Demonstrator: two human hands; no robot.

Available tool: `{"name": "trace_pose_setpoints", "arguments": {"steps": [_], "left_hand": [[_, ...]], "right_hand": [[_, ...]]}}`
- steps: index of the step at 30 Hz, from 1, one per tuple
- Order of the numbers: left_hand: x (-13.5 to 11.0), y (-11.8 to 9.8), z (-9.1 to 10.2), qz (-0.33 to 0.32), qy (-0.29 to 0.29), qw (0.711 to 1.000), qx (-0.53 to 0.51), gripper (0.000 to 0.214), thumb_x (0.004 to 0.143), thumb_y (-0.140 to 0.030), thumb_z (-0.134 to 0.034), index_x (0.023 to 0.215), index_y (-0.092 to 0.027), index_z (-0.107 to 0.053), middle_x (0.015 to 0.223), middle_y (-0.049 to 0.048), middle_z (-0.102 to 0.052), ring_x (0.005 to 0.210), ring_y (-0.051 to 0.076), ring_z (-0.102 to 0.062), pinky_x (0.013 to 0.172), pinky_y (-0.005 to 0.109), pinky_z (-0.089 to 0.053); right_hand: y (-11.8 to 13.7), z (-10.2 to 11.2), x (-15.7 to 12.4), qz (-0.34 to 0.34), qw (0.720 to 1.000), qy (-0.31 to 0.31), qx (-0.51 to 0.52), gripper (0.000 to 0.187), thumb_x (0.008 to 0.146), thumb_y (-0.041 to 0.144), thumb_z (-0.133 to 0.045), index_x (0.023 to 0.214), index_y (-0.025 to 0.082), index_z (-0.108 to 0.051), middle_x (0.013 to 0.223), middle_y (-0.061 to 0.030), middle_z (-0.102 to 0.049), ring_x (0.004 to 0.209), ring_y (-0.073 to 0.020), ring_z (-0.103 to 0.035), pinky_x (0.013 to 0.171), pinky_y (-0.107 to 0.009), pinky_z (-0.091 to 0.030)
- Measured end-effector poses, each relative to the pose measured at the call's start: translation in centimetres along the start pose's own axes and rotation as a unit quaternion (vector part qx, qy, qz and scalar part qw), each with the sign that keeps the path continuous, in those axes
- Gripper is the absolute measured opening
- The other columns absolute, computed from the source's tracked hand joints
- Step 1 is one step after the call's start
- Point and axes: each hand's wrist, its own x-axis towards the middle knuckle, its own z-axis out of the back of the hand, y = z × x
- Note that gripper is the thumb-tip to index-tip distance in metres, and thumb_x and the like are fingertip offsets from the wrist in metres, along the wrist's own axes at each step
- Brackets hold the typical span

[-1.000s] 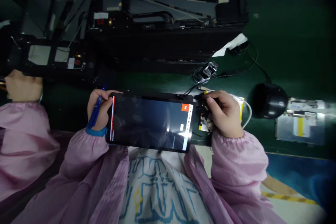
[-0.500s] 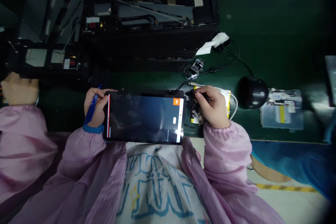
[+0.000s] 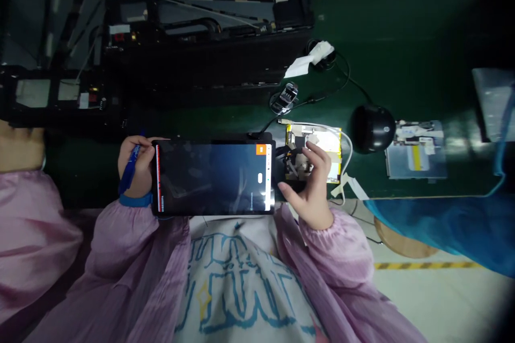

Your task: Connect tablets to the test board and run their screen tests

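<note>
A black tablet (image 3: 213, 178) lies at the near edge of the green table, its dark screen lit with a red strip at the left and an orange mark at the right. My left hand (image 3: 134, 165) is closed round a blue pen (image 3: 129, 170) and rests against the tablet's left edge. My right hand (image 3: 309, 186) hovers by the tablet's right edge with fingers spread, holding nothing. Its fingertips sit over an opened device (image 3: 316, 153) with a silver battery and a white cable.
Black device frames (image 3: 169, 59) crowd the back of the table. A black dome-shaped object (image 3: 372, 127) and another opened unit (image 3: 416, 150) lie to the right. A co-worker's hand (image 3: 20, 144) and pink sleeve show at the far left. Blue cloth (image 3: 450, 225) is at the right.
My right hand has lifted off the opened device and spread its fingers, uncovering the silver battery. The view has shifted, so everything sits further left. My left hand still grips the pen.
</note>
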Motion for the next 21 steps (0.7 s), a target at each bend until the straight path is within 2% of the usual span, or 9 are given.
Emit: {"name": "trace_pose_setpoints", "arguments": {"steps": [3, 6, 14, 18, 21], "left_hand": [[0.0, -0.2, -0.3, -0.003, 0.007, 1.000, -0.009, 0.018, 0.073, -0.014, -0.066, 0.084, -0.016, -0.052, 0.076, 0.0059, -0.073, 0.069, 0.019, -0.068, 0.068, 0.032, -0.053], [0.0, -0.3, -0.5, 0.001, 0.001, 1.000, -0.011, 0.017, 0.073, -0.012, -0.065, 0.083, -0.016, -0.052, 0.077, 0.0070, -0.074, 0.069, 0.020, -0.069, 0.069, 0.033, -0.054], [0.0, -0.3, -0.4, -0.002, 0.004, 1.000, -0.002, 0.015, 0.073, -0.011, -0.064, 0.082, -0.017, -0.053, 0.077, 0.0066, -0.074, 0.071, 0.020, -0.070, 0.062, 0.030, -0.053], [0.1, -0.2, -0.3, -0.006, 0.004, 1.000, 0.000, 0.016, 0.073, -0.011, -0.064, 0.082, -0.017, -0.054, 0.077, 0.0060, -0.074, 0.070, 0.020, -0.070, 0.064, 0.031, -0.053], [0.1, -0.2, -0.3, -0.007, 0.000, 1.000, 0.000, 0.017, 0.071, -0.013, -0.065, 0.082, -0.017, -0.053, 0.076, 0.0060, -0.073, 0.069, 0.021, -0.069, 0.066, 0.033, -0.054]], "right_hand": [[0.6, -0.3, -1.3, -0.011, 0.999, 0.039, 0.006, 0.083, 0.079, 0.056, -0.059, 0.145, 0.023, -0.021, 0.147, -0.0166, -0.025, 0.139, -0.0384, -0.026, 0.109, -0.063, -0.028], [1.0, -0.5, -1.7, -0.018, 0.996, 0.085, -0.007, 0.090, 0.078, 0.055, -0.059, 0.148, 0.025, -0.012, 0.152, -0.0162, -0.016, 0.142, -0.0403, -0.018, 0.110, -0.067, -0.023], [0.9, -0.4, -1.5, -0.022, 0.988, 0.147, -0.027, 0.098, 0.072, 0.046, -0.063, 0.150, 0.026, -0.007, 0.156, -0.0142, -0.008, 0.144, -0.0433, -0.008, 0.109, -0.072, -0.014], [0.5, -0.5, -1.7, -0.001, 0.985, 0.170, -0.035, 0.106, 0.069, 0.050, -0.067, 0.151, 0.026, -0.005, 0.158, -0.0143, -0.004, 0.144, -0.0453, -0.002, 0.108, -0.075, -0.007], [0.9, -0.5, -1.7, -0.010, 0.985, 0.168, -0.040, 0.106, 0.068, 0.053, -0.069, 0.151, 0.026, -0.007, 0.158, -0.0139, -0.004, 0.144, -0.0457, -0.001, 0.108, -0.075, -0.005]]}}
